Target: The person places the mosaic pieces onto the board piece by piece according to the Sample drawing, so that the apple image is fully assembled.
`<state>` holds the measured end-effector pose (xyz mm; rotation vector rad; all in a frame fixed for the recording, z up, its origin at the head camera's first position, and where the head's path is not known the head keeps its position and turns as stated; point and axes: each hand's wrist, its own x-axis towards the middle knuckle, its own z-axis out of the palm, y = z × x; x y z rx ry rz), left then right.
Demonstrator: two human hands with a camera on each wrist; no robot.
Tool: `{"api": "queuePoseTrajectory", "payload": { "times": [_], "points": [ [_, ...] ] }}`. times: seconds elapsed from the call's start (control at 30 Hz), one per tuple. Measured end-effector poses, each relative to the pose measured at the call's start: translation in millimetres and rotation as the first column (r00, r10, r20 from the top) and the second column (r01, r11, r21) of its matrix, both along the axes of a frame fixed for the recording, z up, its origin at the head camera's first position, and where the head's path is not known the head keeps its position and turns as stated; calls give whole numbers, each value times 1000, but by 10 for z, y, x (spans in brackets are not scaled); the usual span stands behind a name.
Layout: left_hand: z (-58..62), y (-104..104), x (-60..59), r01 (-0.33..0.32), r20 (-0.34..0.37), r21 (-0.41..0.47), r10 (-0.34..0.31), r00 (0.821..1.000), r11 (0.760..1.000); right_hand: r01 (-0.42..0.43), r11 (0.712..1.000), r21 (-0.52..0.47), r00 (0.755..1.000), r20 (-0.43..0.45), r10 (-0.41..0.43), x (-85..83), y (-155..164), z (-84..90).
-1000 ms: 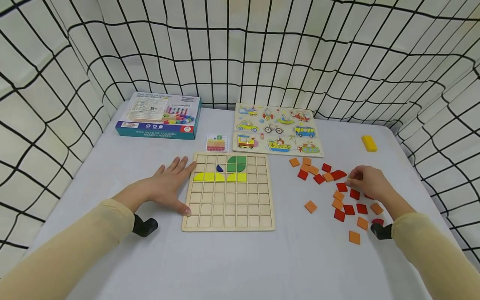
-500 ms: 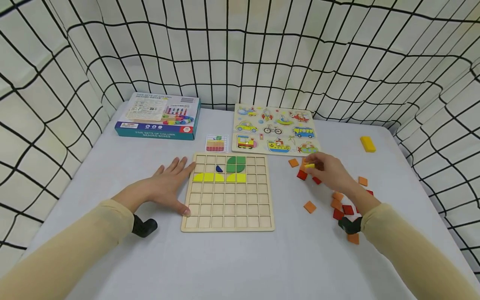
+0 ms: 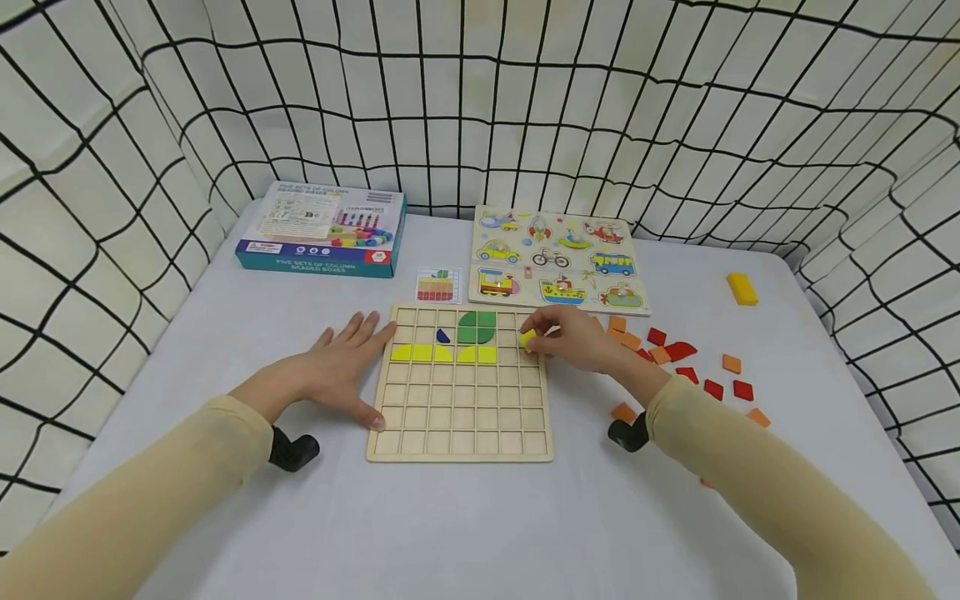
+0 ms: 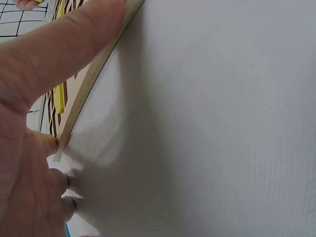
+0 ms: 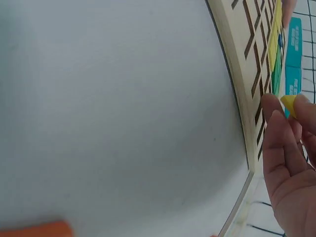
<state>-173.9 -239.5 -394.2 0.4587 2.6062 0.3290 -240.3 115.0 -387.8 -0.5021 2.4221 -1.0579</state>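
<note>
**Yellow tile held over the grid board's right columns**

Item one: yellow tile [image 3: 528, 338], pinched at the fingertips of my right hand [image 3: 573, 340], so that grip is closed on the tile. It sits just above the upper right cells of the wooden grid board [image 3: 460, 433]. The tile is too small and too covered for me to tell its long axis or which way it points.

Item two: the grid board, lying flat on the table [image 3: 465, 525]. Its cells hold a row of yellow pieces [image 3: 442, 353] in the third row from the far edge, a green piece [image 3: 476, 327] above them, and a small blue piece [image 3: 442, 336] beside the green. The other cells show bare wood.

Item three: my left hand [image 3: 339, 367], fingers spread flat on the table, touching the board's left edge; that grip is open, holding nothing.

Item four: loose red and orange tiles [image 3: 675, 358] scattered right of the board. Beyond: a vehicle puzzle [image 3: 553, 258], a pattern card [image 3: 438, 284], a boxed bead set [image 3: 322, 229], a yellow block [image 3: 742, 287].
</note>
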Motion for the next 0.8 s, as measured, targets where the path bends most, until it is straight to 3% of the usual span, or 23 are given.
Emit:
{"api": "queuePoseTrajectory", "payload": {
  "times": [0.27, 0.8],
  "points": [
    [15, 6, 7, -4, 2, -1, 4, 1000, 1000, -27, 996, 83, 996, -80, 33, -14, -202, -33],
    [47, 17, 13, 0, 3, -2, 0, 1000, 1000, -42, 976, 214, 991, -115, 68, 67, -393, -12]
  ]
}}
